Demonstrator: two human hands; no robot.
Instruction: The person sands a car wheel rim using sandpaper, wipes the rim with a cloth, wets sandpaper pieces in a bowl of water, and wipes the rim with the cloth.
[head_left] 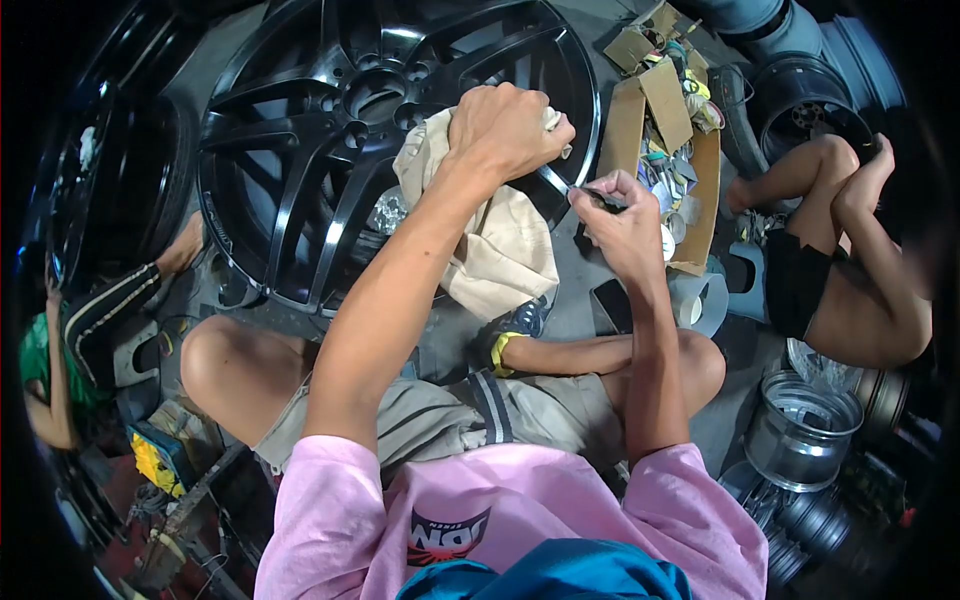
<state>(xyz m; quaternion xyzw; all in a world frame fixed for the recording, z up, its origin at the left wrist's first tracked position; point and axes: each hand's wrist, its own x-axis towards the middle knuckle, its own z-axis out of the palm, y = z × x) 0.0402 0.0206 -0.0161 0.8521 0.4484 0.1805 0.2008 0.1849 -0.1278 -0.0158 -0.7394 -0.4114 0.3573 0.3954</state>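
Beige cloth (508, 255) bunched inside curled left fingers (562, 130), small dark tool (606, 201) pinched between right fingers (614, 183), black wheel (270, 140) beneath cloth

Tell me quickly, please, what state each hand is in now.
Left hand: closed, holding a beige cloth.
Right hand: closed, holding a small dark object.

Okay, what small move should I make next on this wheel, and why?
Perhaps lift the cloth slightly with your left hand, so you can check the surface beneath: the cloth covers part of the wheel, while your right hand holds a small dark object near its edge.
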